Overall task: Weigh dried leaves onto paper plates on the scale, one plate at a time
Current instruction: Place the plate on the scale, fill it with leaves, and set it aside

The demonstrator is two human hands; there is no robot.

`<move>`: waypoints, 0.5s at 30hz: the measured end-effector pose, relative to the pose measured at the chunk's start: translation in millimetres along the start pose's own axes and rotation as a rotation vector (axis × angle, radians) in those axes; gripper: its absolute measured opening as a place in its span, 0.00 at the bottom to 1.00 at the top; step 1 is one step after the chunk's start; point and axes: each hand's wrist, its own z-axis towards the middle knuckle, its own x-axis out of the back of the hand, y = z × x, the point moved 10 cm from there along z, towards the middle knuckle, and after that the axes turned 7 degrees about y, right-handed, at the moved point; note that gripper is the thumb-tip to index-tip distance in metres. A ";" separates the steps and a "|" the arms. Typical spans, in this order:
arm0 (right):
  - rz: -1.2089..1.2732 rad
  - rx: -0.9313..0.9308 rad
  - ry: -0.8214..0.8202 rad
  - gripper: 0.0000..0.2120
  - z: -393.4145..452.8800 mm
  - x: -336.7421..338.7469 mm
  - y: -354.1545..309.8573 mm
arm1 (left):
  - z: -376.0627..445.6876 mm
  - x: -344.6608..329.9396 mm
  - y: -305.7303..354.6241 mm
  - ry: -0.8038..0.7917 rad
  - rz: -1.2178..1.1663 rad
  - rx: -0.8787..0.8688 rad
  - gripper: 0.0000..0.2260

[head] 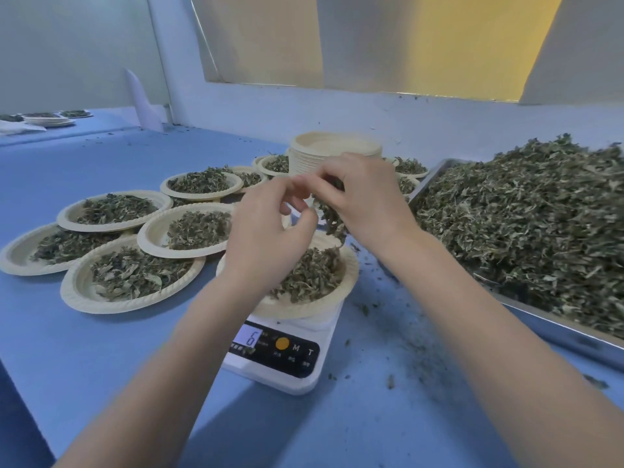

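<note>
Dried green-grey leaves (309,275) heaped on round cream paper plate (349,275) sitting on white digital scale (280,359), centre of blue table (101,349); filled cream paper plates (131,278) spread far left; left hand (266,228) above scale plate, fingers curled, pinching small bits; right hand (364,194) just beside it grips leaf clump (332,217) dangling over plate; stack of empty cream plates (332,153) behind; steel tray (557,332) piled with leaves right
</note>
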 end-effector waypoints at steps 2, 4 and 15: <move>-0.019 -0.019 0.025 0.15 1.0 10.1 9.8 | 5.2 -11.4 7.5 -0.033 -0.030 0.010 0.07; -0.052 -0.022 0.059 0.15 3.7 21.7 19.3 | 11.1 -24.5 13.9 -0.083 -0.071 0.043 0.08; -0.307 -0.179 0.094 0.16 -3.8 73.4 107.6 | 27.3 -135.7 60.8 -0.415 -0.047 0.072 0.07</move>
